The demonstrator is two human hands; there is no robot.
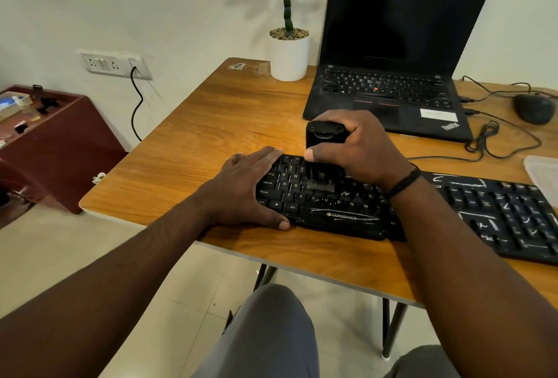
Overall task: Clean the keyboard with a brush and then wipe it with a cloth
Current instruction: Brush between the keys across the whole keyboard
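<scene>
A black keyboard (pixel 453 208) with white dust streaks lies along the front of the wooden table (pixel 211 124). My left hand (pixel 247 190) clasps its left end, fingers over the far edge and thumb on the near edge. My right hand (pixel 359 148) grips a black brush (pixel 323 148) upright above the left-centre keys, its bristle end down on the keys. A pale cloth (pixel 543 178) shows at the right edge of the table.
An open black laptop (pixel 392 81) stands behind the keyboard, with a potted plant (pixel 288 54) to its left. A black mouse (pixel 533 107) and loose cables (pixel 495 142) lie at the right. A dark red cabinet (pixel 54 142) stands left of the table.
</scene>
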